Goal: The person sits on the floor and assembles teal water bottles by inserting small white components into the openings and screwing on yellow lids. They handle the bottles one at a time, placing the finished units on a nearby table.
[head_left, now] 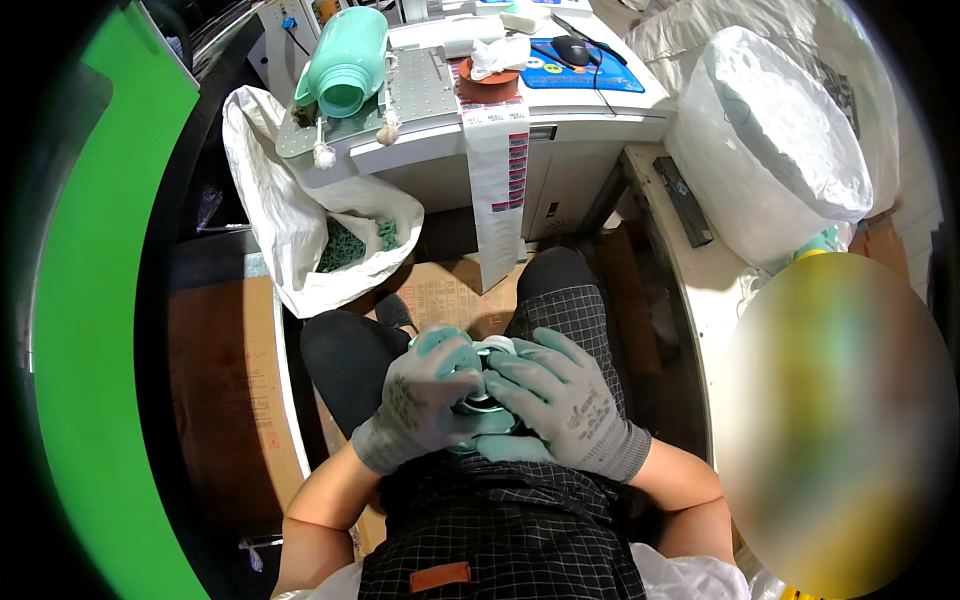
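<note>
In my lap is a mint-green plastic container [496, 344], mostly hidden between two gloved hands; a pale ring and a dark opening show among the fingers. My left hand [425, 400], in a grey glove with green fingertips, is closed on its left side, with thumb and fingers curled at the opening. My right hand [562, 405], gloved alike, wraps the right side, its fingers reaching over toward the ring. Ahead on the table's left lies a large mint-green plastic bottle [352, 60] on its side, its open mouth facing me.
A white woven sack [262, 190] holding small green pieces hangs open below the perforated metal plate [425, 80]. A strip of labels [492, 190] drapes over the table front. Right are a bench [700, 300], a dark bar [683, 202] and a large plastic bag [760, 150]. Cardboard [225, 370] stands left.
</note>
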Tool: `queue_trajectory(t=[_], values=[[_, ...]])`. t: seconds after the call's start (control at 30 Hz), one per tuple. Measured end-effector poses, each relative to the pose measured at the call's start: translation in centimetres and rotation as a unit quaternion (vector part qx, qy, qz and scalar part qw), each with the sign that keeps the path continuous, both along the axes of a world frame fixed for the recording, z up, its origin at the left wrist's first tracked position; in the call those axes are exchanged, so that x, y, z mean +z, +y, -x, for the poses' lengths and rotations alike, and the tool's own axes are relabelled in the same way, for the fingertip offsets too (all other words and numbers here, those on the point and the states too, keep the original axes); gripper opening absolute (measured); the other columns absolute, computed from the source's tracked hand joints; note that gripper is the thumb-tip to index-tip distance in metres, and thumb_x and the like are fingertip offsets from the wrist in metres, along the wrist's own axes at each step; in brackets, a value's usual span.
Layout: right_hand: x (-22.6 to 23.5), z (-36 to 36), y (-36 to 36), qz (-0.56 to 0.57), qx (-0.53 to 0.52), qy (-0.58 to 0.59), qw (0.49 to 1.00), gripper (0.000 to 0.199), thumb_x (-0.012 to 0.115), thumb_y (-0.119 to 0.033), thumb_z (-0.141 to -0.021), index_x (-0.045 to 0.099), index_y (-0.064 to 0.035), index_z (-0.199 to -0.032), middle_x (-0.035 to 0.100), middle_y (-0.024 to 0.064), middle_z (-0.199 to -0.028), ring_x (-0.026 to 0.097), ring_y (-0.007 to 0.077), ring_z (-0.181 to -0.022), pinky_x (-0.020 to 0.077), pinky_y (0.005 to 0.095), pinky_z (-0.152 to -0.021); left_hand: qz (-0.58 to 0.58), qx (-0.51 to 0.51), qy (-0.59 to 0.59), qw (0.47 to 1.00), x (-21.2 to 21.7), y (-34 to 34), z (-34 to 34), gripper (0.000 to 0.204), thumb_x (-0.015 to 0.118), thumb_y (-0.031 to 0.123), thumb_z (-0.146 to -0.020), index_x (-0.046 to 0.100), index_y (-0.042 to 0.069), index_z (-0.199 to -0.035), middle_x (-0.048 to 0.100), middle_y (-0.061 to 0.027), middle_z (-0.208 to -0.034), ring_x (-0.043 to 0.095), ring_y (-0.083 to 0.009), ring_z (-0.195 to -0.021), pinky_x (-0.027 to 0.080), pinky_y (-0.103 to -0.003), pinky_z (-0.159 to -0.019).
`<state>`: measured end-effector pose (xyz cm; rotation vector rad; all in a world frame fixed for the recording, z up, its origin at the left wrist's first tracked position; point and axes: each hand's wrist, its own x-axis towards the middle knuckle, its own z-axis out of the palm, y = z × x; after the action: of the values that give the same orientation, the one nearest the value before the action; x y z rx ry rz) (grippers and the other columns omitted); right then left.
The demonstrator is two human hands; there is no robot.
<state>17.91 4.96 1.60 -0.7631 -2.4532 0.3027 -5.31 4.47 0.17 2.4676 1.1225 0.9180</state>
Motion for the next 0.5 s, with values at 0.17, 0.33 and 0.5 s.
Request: queue_trajectory(t=[0.17, 0.33, 0.5], values=[[0.7, -0.3, -0.9, 0.048, -0.001, -0.084, 0.995, 0.059, 0.074, -0.05, -0.086, 0.066, -0.0087, -0.127, 0.062, 0.0065, -0.121, 0.06, 0.0236, -0.1, 0.05, 0.0422, -0.087, 0.02, -0.018, -0.008, 1.0, -0.5, 0.2, -0.1, 0.041, 0.089, 0.039, -0.065, 0.066, 0.009, -0.08, 0.06, -0.0095, -0.096, 0.059, -0.0332, -0.091, 0.05, -0.045, -0.075], [-1.4, -0.4, -0.5, 0.133, 0.032, -0.004, 0.991, 0.044, 0.078, -0.043, -0.085, 0.065, -0.0084, -0.107, 0.058, 0.0082, -0.106, 0.06, 0.0246, -0.09, 0.0484, 0.0394, -0.075, -0.053, -0.036, 0.078, 0.995, 0.3, -0.2, -0.7, 0.031, 0.082, 0.04, -0.071, 0.07, 0.013, -0.08, 0.061, -0.0033, -0.097, 0.059, -0.0287, -0.091, 0.048, -0.045, -0.078], [-2.2, 0.6, -1.5, 0.085, -0.032, 0.02, 0.996, 0.039, 0.081, -0.039, -0.083, 0.064, -0.0058, -0.095, 0.061, 0.0103, -0.102, 0.062, 0.0276, -0.087, 0.0487, 0.0406, -0.074, -0.044, 0.028, 0.166, 0.985, 2.3, 0.0, -1.2, 0.024, 0.077, 0.034, -0.076, 0.072, 0.012, -0.084, 0.062, -0.0044, -0.095, 0.063, -0.0268, -0.089, 0.049, -0.045, -0.079]])
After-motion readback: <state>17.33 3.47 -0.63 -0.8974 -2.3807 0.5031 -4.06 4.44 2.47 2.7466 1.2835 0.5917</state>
